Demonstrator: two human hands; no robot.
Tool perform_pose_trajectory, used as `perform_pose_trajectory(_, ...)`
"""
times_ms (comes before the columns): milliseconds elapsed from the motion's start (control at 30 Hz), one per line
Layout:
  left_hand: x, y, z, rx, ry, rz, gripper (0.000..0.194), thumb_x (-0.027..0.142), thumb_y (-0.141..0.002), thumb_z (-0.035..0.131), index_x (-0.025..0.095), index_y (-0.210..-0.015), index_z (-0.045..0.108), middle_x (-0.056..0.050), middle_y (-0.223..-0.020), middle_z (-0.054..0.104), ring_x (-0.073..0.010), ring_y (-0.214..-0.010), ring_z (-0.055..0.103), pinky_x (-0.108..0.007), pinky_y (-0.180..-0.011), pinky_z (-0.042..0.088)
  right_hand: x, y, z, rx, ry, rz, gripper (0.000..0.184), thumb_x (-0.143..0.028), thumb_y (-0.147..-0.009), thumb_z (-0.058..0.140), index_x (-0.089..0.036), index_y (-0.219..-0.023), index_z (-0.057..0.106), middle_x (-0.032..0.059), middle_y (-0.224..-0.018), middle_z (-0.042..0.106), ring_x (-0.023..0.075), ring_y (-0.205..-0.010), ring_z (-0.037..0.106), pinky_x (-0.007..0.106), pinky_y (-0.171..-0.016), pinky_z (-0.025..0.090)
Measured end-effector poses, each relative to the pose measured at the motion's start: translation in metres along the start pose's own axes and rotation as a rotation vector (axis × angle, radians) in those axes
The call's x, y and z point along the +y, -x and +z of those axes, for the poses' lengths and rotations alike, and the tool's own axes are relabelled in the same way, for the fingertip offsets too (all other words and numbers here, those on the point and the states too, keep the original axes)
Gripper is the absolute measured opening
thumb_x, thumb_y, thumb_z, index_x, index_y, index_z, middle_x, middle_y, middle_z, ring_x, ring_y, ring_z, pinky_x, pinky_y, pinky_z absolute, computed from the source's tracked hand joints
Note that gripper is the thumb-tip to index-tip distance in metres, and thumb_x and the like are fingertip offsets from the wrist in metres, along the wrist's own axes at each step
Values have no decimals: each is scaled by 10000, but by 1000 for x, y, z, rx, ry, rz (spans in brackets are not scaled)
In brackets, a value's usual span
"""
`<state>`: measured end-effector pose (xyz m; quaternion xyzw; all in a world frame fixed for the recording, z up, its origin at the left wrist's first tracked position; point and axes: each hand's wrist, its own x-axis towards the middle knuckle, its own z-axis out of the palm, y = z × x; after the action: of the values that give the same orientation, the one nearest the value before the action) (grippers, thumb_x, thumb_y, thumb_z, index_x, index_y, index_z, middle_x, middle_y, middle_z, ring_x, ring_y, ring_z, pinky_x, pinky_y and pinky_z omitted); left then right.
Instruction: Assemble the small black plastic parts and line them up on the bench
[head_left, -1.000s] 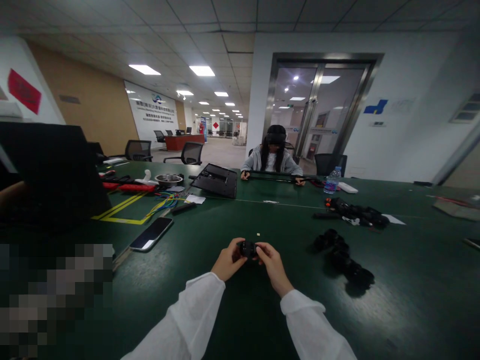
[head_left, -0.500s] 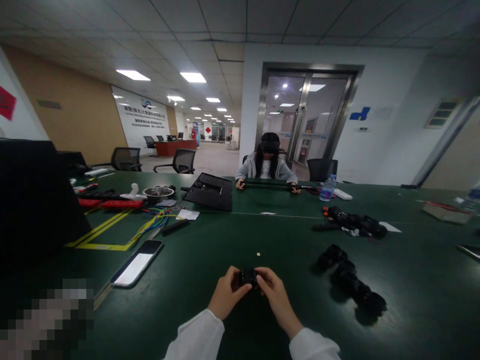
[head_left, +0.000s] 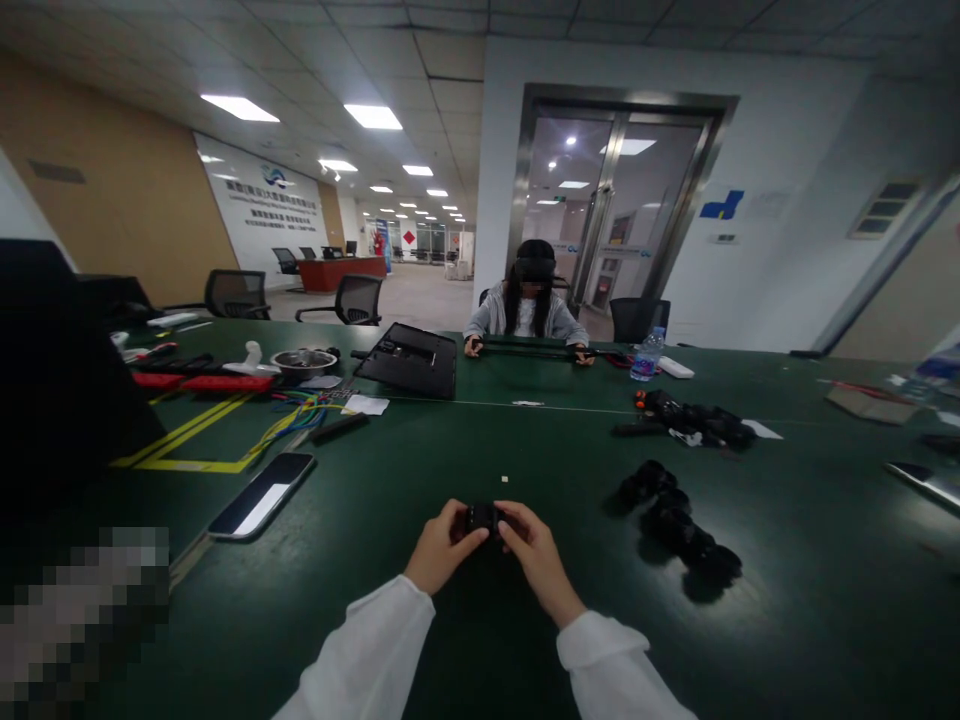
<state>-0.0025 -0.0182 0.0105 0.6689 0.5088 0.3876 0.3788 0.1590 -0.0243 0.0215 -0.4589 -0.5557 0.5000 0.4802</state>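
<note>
Two bare hands meet over the table, one small black part (head_left: pixel 482 518) pinched between them. Left hand (head_left: pixel 442 550) has its thumb and fingers closed on the part's nine o'clock side; right hand (head_left: pixel 534 552) grips the three o'clock side, thumb and fingertips nearly together. Both are curled rather than spread, and the part seems to be held just above the tabletop, though contact beneath it cannot be made out.

Fingers cover much of the part, its details lost in dark blur. Pixelation hides whatever lies at eight o'clock from the hands, and a dark upright panel (head_left: pixel 60 370) at ten o'clock is cut off by the view's edge.

Green and softly glossy, the table (head_left: pixel 480 440) carries a tiny pale square (head_left: pixel 505 479) at twelve o'clock from the part. Lumpy, jointed black pieces (head_left: pixel 679 525) lie at three o'clock, with a tangled black cluster (head_left: pixel 697 420) near two. A smooth, glass-faced phone (head_left: pixel 262 497) rests at nine o'clock; thin coloured wires (head_left: pixel 296 420) and a shiny round metal bowl (head_left: pixel 304 362) sit towards ten. Beyond, around twelve o'clock, a seated person (head_left: pixel 529 305) holds a long dark bar (head_left: pixel 525 349), while a clear plastic bottle (head_left: pixel 647 356) stands at one. Loose white sleeves (head_left: pixel 375 640) look like soft, creased cloth.
</note>
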Motion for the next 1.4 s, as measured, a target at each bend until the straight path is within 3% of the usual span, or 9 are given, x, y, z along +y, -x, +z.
perform_pose_trajectory(200, 0, 2, 1, 11, 16, 36, 309, 418, -715, 532, 168, -890, 485, 3, -715, 584, -140, -605, 554, -250, -561, 429, 1, 3, -4, -31, 27, -13, 312, -280, -673, 555, -243, -984, 558, 42, -1008, 562, 212, -865, 542, 323, -652, 475)
perform_pose_trajectory(367, -3, 4, 1, 41, 15, 78, 369, 366, -705, 565, 150, -998, 509, -48, -850, 601, -168, -723, 567, -285, -649, 444, -3, 6, -3, -12, 15, 0, 299, -251, -641, 579, -231, -940, 583, 50, -1013, 568, 223, -859, 549, 344, -654, 474)
perform_pose_trajectory(567, -4, 7, -3, -51, 91, 138, 568, 227, -709, 576, 221, -1230, 347, -31, -905, 570, -159, -765, 556, -301, -711, 435, -5, 9, -4, -1, 9, 5, 284, -264, -655, 568, -243, -938, 583, 31, -938, 589, 197, -773, 574, 328, -629, 466)
perform_pose_trajectory(700, -1, 7, -6, -116, 116, 130, 504, 180, -723, 537, 231, -1202, 386, -27, -905, 559, -162, -770, 551, -300, -710, 429, -1, 7, -3, -25, 7, -20, 288, -294, -671, 561, -244, -954, 573, 28, -921, 589, 191, -746, 578, 324, -624, 461)
perform_pose_trajectory(1000, -5, 5, -6, -104, 111, 96, 486, 148, -720, 518, 239, -1183, 401, -18, -865, 559, -160, -746, 541, -285, -679, 422, 4, 4, -4, -37, 39, 37, 300, -313, -702, 532, -257, -996, 544, 28, -959, 572, 200, -775, 574, 343, -657, 462)
perform_pose_trajectory(1400, 1, 6, -6, -95, 103, 69, 464, 176, -713, 525, 218, -1163, 421, -17, -871, 569, -148, -717, 534, -256, -657, 414, 9, 1, -2, -34, 42, -8, 314, -324, -687, 552, -229, -986, 547, 40, -932, 584, 184, -723, 576, 318, -617, 457)
